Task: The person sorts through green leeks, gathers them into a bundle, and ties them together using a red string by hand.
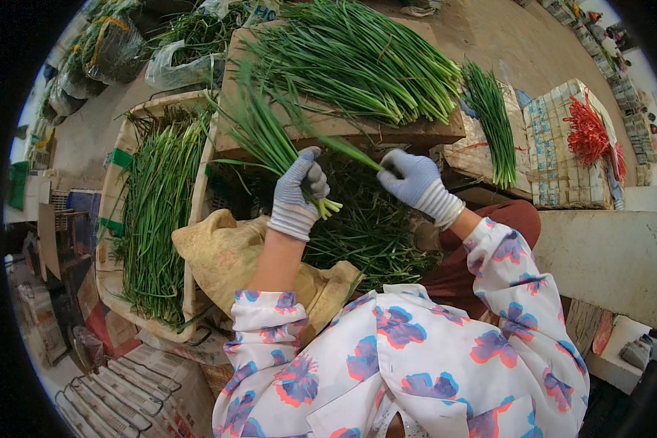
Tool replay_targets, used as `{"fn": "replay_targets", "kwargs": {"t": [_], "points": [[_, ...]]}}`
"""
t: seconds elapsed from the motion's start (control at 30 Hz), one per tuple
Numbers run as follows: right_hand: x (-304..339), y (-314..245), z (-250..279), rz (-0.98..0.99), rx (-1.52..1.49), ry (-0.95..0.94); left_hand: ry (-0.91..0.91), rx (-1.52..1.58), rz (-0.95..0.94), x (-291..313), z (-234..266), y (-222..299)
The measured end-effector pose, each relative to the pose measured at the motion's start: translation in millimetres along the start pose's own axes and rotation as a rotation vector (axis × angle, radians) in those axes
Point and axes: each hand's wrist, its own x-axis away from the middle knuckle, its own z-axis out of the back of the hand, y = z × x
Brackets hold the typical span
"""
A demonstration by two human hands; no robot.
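My left hand (301,193), in a grey-blue glove with a striped cuff, is closed round a bunch of garlic chives (264,135). Their pale cut ends poke out below the fist, and the green leaves fan up and to the left, slightly blurred. To the right, my right hand (413,181), gloved alike, pinches a thin green chive stalk (350,150) by its end. Just beyond both hands, a large pile of chives (365,62) lies on a wooden board (336,130), stems toward the right. Loose leaves (372,226) cover the space beneath my hands.
At left stands a white crate (104,252) packed with chives. A tied-looking bundle of chives (495,124) rests right of the board, beside a box (562,142) topped with red ties (590,131). Tan sacking (223,252) lies over my lap. Wrapped bundles (117,51) stand at the far left.
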Motion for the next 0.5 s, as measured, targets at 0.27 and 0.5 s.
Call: {"fn": "replay_targets", "kwargs": {"t": [0.27,0.5], "points": [[-3.3,-36.8,4.2,0.534,0.231,-0.306,0.399,-0.005,0.023,-1.7,-20.3,-28.4],[-84.4,46.2,17.9,0.206,0.722,0.195,-0.031,0.14,-0.08,0.1,-14.5,-8.6]]}}
